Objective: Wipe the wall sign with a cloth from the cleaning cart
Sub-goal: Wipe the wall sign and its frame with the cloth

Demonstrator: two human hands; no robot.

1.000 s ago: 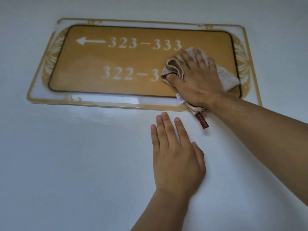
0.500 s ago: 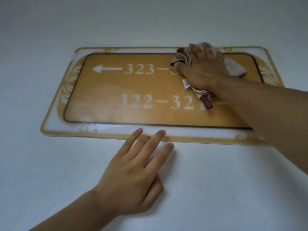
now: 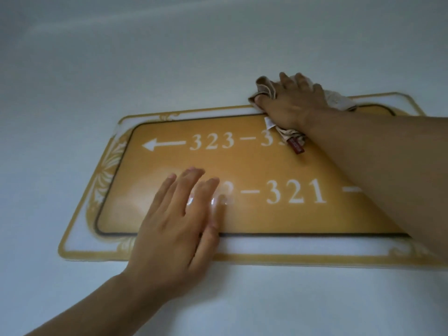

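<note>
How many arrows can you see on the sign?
1. The white arrow is on the top row of the sign, left of "323", pointing left. A second may hide under the right arm: a white dash shows beside "321".

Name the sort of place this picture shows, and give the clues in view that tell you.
Probably a hotel or dormitory corridor. The wall sign lists room ranges, "323" and "321", with an arrow directing left, mounted on a plain wall.

The right hand [image 3: 293, 105] slid the cloth [image 3: 265, 89] to the sign's [image 3: 254, 214] top edge; the left hand [image 3: 179, 221] moved onto it.
</note>
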